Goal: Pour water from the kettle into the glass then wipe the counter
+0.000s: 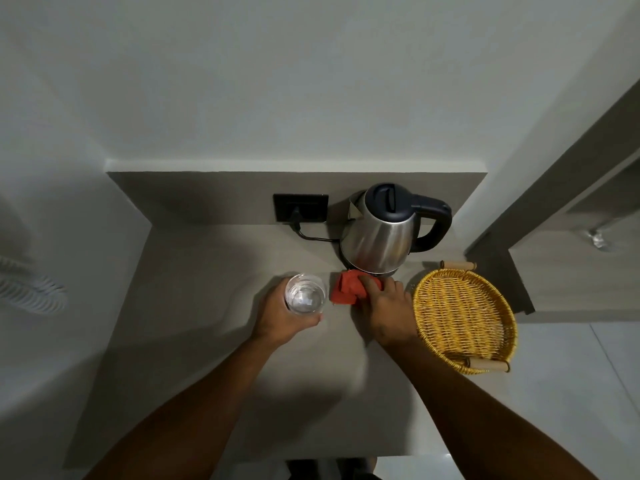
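Note:
A steel kettle [379, 233] with a black lid and handle stands on its base at the back of the grey counter [194, 358]. My left hand [282, 315] is wrapped around a clear glass [304, 294] that holds water, left of the kettle. Just in front of the kettle lies a crumpled red cloth [348, 289]. My right hand [386, 308] rests on the cloth with its fingers pressing on the cloth's right side.
A yellow woven basket [464, 317] with wooden handles sits at the counter's right edge, close to my right wrist. A black wall socket [300, 207] with the kettle's cord plugged in is behind the glass. The wall closes the back and left.

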A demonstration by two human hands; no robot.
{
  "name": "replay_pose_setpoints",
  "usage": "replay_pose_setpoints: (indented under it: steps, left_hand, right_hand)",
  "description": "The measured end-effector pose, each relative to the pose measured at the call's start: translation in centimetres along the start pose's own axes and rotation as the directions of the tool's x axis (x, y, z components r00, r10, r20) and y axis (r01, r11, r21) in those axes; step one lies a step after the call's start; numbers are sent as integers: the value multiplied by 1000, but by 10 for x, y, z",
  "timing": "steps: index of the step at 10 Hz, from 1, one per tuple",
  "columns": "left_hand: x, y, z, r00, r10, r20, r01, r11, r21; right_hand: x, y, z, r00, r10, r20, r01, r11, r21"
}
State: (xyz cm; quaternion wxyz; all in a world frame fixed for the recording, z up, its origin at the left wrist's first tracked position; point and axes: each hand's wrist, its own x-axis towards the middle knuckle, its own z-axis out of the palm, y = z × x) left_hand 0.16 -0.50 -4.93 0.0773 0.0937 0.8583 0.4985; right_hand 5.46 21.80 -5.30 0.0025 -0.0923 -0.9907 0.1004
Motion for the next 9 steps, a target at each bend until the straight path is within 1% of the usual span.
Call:
replay_pose_setpoints:
  steps: [1, 2, 3, 4, 5, 6, 7, 8, 9]
  left_hand:
    - [2, -1, 3, 1000, -20, -14, 20, 1000, -18]
    - [0, -2, 3, 1000, 7, -26, -8, 1000, -20]
    - [-1, -4, 3, 999, 23, -37, -23, 1000, 5]
    - [1, -15, 1, 997, 67, -39, -58, 980, 189]
    - [-14, -40, 1, 994, 85, 62, -104, 877, 470]
    - [-9, -55, -2, 990, 83, 118, -141, 728, 671]
    - [-27, -23, -22, 991, 117, 60, -124, 676, 726]
    - [-1, -9, -36, 980, 146, 133, -196, 653, 731]
    - [12, 50, -73, 950, 301, -87, -161, 707, 689]
  right_hand:
    - [-2, 18, -19, 996, 48, -78, -47, 999, 10]
    - [-9, 47, -38, 981, 98, -170, -93, 995, 33]
    - [-16, 80, -47, 964, 237, -123, -232, 971, 55]
    - [-12, 101, -39, 921, 385, 60, -388, 921, 46]
    - [-21, 99, -14, 896, 400, 194, -412, 911, 25]
    - [-5, 91, -3, 868, 447, 217, -465, 885, 36]
    - [-1, 83, -38, 927, 352, 133, -365, 926, 95]
    - [9, 78, -48, 941, 323, 99, -333, 935, 122]
    - [26, 47, -114, 960, 132, -247, -66, 963, 260]
